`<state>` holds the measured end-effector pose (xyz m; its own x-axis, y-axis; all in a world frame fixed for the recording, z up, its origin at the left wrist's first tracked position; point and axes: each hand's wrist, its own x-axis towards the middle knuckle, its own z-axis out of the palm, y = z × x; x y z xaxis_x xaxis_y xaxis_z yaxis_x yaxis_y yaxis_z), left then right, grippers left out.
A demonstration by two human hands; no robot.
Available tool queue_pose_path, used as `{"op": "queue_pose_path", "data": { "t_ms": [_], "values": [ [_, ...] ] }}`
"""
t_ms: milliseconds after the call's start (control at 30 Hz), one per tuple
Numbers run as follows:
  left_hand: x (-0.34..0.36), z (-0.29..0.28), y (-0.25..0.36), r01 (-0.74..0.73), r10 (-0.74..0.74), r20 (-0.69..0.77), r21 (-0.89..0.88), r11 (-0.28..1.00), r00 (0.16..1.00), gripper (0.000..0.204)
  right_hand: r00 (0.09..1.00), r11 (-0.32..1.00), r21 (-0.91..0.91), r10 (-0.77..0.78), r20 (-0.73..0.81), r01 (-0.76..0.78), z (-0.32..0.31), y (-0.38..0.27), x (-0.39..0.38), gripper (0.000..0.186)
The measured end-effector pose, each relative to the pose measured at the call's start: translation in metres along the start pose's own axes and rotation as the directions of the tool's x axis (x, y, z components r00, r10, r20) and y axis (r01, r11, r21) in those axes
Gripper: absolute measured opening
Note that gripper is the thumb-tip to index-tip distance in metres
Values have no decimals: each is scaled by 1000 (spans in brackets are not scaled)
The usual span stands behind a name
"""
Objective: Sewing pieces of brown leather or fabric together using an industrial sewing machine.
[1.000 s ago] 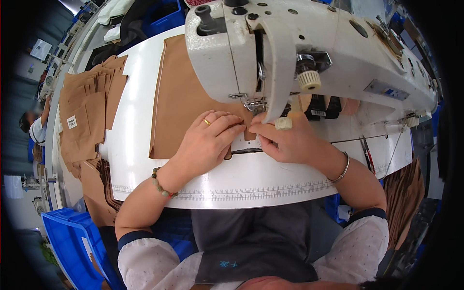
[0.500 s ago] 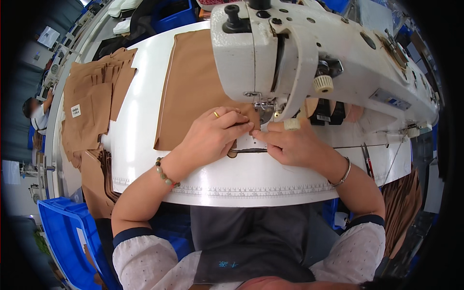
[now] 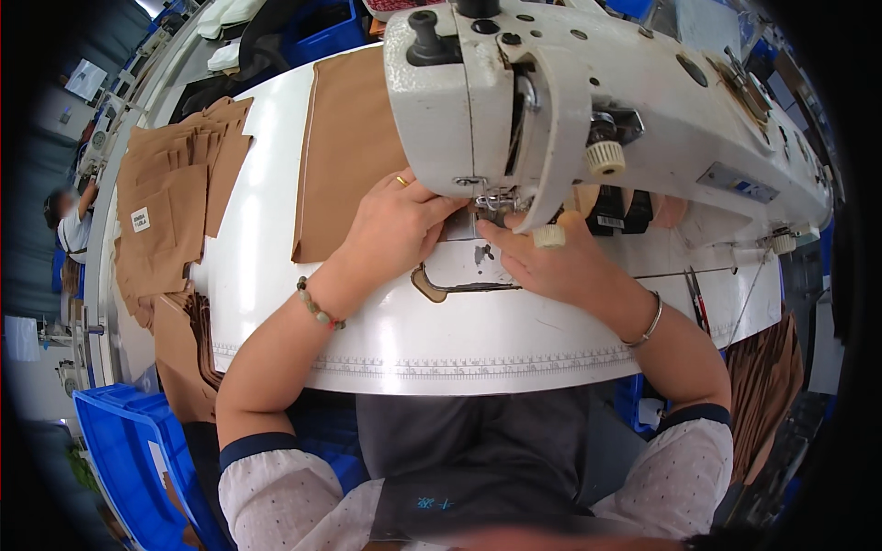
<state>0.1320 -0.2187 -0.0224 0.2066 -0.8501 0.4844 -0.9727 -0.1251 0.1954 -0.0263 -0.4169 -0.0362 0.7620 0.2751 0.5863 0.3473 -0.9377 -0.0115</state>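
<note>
A brown fabric panel (image 3: 342, 129) lies left of the white sewing machine (image 3: 459, 101), running in near its metal presser foot (image 3: 491, 204). My left hand (image 3: 390, 225) is closed on the panel's near part, with curled fingers pressed together and their tips just left of the foot. My right hand (image 3: 556, 262) is at the foot's right side, index finger pointing in toward the needle and the other fingers curled; what its fingertips grip is too small and partly hidden to make out. A shallow cut-out in the bed shows below the foot.
Stacked brown pieces (image 3: 161, 202) lie left, more brown pieces (image 3: 767, 395) hang right. Scissors (image 3: 697, 298) lie right of my right hand. Blue bins (image 3: 129, 441) stand lower left and at the back (image 3: 317, 32). Black-and-beige items (image 3: 611, 209) sit under the machine arm. A co-worker (image 3: 69, 220) works far left.
My left hand has moved up and away from me with the panel, whose near edge has shifted back, baring more of the bed below the foot. My right hand stays near the needle.
</note>
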Motion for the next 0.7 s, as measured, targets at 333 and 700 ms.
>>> {"op": "queue_pose_path", "data": {
  "t_ms": [333,700],
  "values": [
    [0,-2,-1,42,-42,86,-1,999,995,39,1000,1000,21,-8,0,8,-2,-1,0,13],
    [1,-11,-6,65,-50,201,-67,996,978,47,996,995,90,45,80,-52,-4,-4,-4,8]
  ]
}}
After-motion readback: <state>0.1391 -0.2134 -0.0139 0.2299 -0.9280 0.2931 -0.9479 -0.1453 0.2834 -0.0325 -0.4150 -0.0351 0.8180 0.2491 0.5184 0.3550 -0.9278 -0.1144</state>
